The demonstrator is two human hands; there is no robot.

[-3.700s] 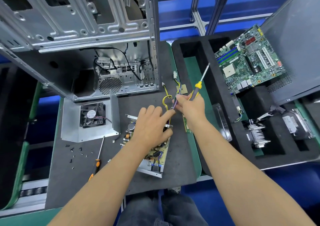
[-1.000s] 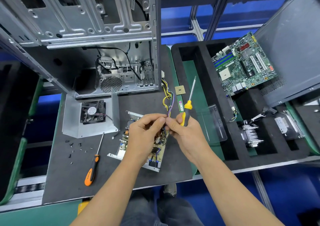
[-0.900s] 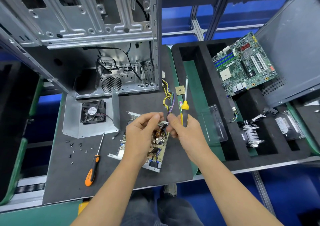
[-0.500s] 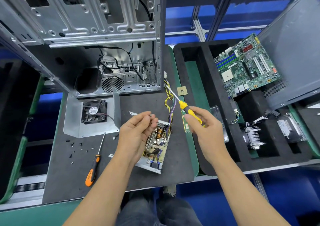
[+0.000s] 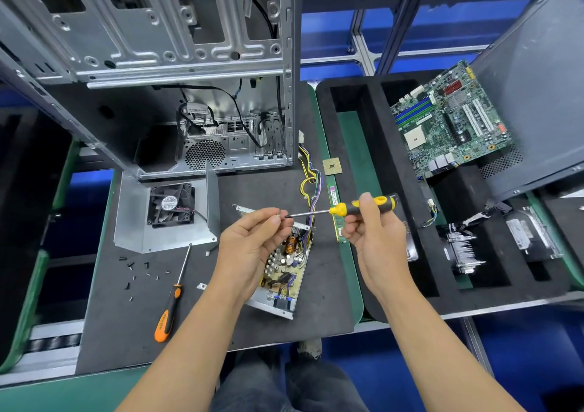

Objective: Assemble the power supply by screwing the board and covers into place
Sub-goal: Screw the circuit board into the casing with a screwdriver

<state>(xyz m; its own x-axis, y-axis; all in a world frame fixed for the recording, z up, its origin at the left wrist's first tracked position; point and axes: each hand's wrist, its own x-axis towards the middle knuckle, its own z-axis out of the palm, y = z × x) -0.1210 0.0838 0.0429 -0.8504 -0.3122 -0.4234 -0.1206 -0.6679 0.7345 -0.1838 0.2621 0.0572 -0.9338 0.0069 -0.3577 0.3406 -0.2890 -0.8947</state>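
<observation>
Head view: we see the right hand [image 5: 376,234] gripping a yellow-and-black screwdriver [image 5: 363,206] that lies level, its tip pointing left at the left hand [image 5: 252,244]. The left thumb and forefinger pinch something small at that tip; we cannot tell what, though it may be a screw. Under both hands the power supply board [image 5: 286,269] sits in its metal tray on the dark mat [image 5: 120,323], with a bundle of wires [image 5: 311,187] running away from it toward the open computer case [image 5: 164,64] at the far left. Left of the board lie a metal cover with a fan [image 5: 170,204], a scatter of loose screws [image 5: 136,272] and an orange screwdriver [image 5: 170,304]. A small square chip [image 5: 332,166] rests beside the wires. At the right, a black foam tray [image 5: 373,133] holds a motherboard [image 5: 448,121] propped at a tilt and a heat sink [image 5: 464,250]. The fan's round label is too small for us to read.
</observation>
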